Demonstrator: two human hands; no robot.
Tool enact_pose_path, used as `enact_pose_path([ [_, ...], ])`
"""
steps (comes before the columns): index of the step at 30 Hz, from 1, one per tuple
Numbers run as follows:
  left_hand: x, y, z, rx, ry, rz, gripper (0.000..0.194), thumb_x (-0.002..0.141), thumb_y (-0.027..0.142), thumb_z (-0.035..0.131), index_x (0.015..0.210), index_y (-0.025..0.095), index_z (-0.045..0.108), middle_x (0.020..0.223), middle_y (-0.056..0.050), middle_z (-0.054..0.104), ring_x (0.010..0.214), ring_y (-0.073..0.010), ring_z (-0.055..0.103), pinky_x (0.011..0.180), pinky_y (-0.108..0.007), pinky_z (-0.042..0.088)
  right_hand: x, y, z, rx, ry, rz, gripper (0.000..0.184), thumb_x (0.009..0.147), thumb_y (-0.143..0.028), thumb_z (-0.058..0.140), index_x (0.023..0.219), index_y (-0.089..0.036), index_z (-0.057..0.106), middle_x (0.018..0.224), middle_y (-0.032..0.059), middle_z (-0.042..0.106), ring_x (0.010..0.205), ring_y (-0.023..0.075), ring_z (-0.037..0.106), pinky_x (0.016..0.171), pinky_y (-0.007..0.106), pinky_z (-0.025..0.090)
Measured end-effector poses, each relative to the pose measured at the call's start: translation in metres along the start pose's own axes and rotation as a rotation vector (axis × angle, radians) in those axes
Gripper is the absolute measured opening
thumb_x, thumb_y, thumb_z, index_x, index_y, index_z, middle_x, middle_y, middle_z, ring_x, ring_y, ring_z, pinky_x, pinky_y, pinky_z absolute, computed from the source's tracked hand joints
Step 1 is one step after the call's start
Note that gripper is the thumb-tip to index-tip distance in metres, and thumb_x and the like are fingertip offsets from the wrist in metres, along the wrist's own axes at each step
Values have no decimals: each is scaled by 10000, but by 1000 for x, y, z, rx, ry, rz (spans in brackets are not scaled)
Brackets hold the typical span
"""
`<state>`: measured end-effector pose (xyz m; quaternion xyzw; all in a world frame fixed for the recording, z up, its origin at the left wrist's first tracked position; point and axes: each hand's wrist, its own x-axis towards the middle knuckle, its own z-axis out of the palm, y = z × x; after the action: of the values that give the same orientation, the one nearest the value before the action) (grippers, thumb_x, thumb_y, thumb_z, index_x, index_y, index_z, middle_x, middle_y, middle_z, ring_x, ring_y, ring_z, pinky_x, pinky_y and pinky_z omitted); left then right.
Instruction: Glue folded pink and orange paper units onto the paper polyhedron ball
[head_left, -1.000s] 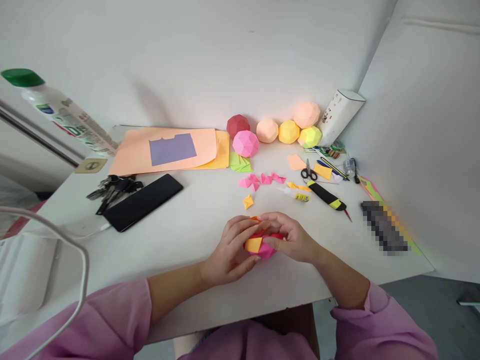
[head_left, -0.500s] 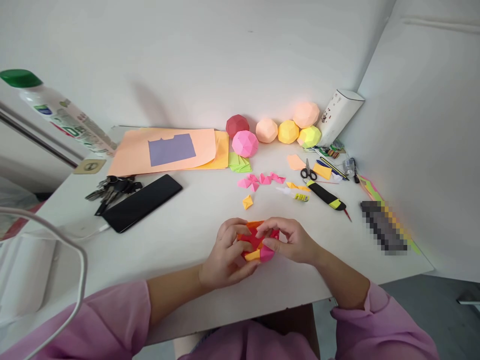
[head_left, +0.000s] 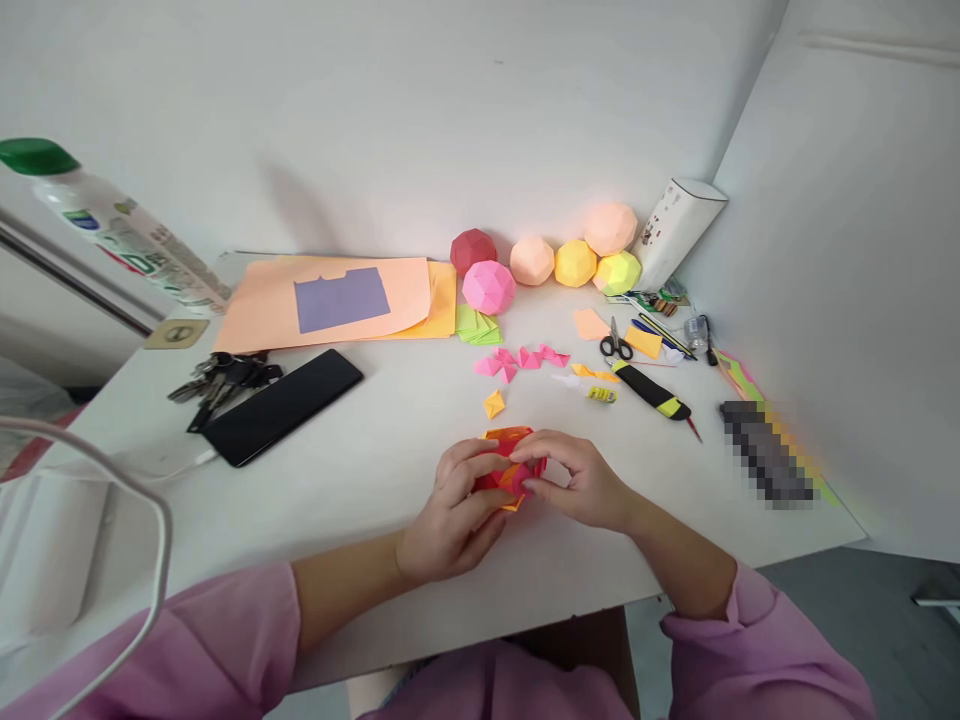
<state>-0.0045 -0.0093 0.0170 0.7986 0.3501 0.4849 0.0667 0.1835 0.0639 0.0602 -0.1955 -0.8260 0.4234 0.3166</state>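
Near the front of the desk I hold a hollow folded-paper piece (head_left: 510,436) in orange, red and pink, its open side facing up. My left hand (head_left: 463,505) is closed round its left side. The fingers of my right hand (head_left: 574,478) pinch its right edge, where a pink part shows between thumb and fingers. Just beyond it lies a small yellow folded unit (head_left: 494,404). Several pink folded units (head_left: 523,360) are spread a little farther back. A glue tube (head_left: 600,393) lies to their right, beside small yellow-orange folded pieces (head_left: 590,371).
Several finished paper balls (head_left: 488,287) stand along the wall. On the right are scissors (head_left: 616,346), a black-and-green cutter (head_left: 651,390) and a white cylinder (head_left: 680,232). Coloured sheets (head_left: 262,300), a phone (head_left: 283,407), keys (head_left: 225,380) and a tall bottle (head_left: 135,240) occupy the left.
The paper piece has been turned and tipped in my hands, and its pink part now sits between the right fingers. My right hand has shifted slightly left.
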Motion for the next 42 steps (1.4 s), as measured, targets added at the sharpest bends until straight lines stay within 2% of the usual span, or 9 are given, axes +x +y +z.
enact_pose_path([
  [4, -2, -2, 1, -71, -11, -64, 215, 853, 77, 525, 1018, 214, 525, 1004, -83, 521, 1094, -275, 458, 926, -506, 430, 4, 5, -7, -109, 98, -77, 186, 856, -166, 602, 1033, -213, 638, 1047, 90, 680, 1008, 205, 639, 889, 387, 541],
  [8, -3, -5, 1, -255, 9, -206, 122, 911, 126, 479, 972, 219, 529, 1010, -77, 489, 1094, -248, 457, 937, -477, 428, 8, 34, -30, -622, 412, -75, 222, 824, -135, 552, 1022, -191, 636, 1111, 128, 620, 1097, 271, 557, 985, 491, 451],
  [12, 0, -6, 0, -718, -15, -551, 158, 935, 292, 509, 826, 190, 559, 1096, -85, 475, 1087, -235, 503, 915, -419, 450, 7, 66, -50, -977, 354, 250, 459, 714, -40, 485, 1153, -129, 584, 1245, 182, 520, 1223, 343, 437, 1022, 532, 384],
  [16, 8, -7, -1, -1241, -154, -925, 259, 850, 410, 622, 770, 167, 581, 1005, -63, 531, 886, -202, 566, 763, -345, 463, 5, 75, -57, -993, 220, 523, 533, 701, -15, 481, 1222, -111, 539, 1213, 195, 550, 1158, 350, 476, 967, 490, 406],
  [24, 10, -11, -2, -1484, -288, -1043, 252, 780, 362, 699, 692, 151, 591, 762, -20, 532, 746, -165, 519, 681, -288, 382, 5, 63, -67, -823, 275, 547, 382, 719, -115, 575, 1097, -170, 598, 1098, 119, 609, 1027, 266, 581, 872, 393, 494],
  [28, 9, -13, -1, -1520, -267, -1068, 238, 754, 347, 729, 699, 148, 611, 711, 0, 526, 673, -133, 492, 649, -268, 362, 10, 43, -64, -137, 564, 386, 284, 764, -322, 662, 1011, -206, 582, 964, 45, 627, 837, 184, 606, 730, 336, 521],
  [31, 10, -13, -1, -1513, -285, -1074, 243, 758, 354, 725, 694, 145, 621, 722, -7, 515, 714, -149, 509, 668, -272, 375, 12, 25, -54, 298, 651, 234, 305, 780, -459, 665, 935, -216, 568, 867, 15, 612, 680, 142, 572, 590, 303, 495],
  [37, 12, -11, -1, -1519, -273, -1083, 233, 779, 343, 715, 692, 140, 639, 810, -25, 555, 755, -147, 517, 698, -265, 391, 7, -1, -25, 481, 444, 228, 368, 816, -554, 618, 912, -213, 519, 858, 49, 664, 478, 102, 495, 418, 259, 398],
  [42, 15, -9, -1, -1478, -253, -1086, 211, 779, 337, 718, 695, 147, 681, 863, -24, 568, 738, -135, 532, 700, -260, 419, -3, -7, -11, 488, 375, 196, 378, 812, -573, 623, 927, -228, 522, 844, 44, 653, 520, 116, 510, 413, 238, 388],
])
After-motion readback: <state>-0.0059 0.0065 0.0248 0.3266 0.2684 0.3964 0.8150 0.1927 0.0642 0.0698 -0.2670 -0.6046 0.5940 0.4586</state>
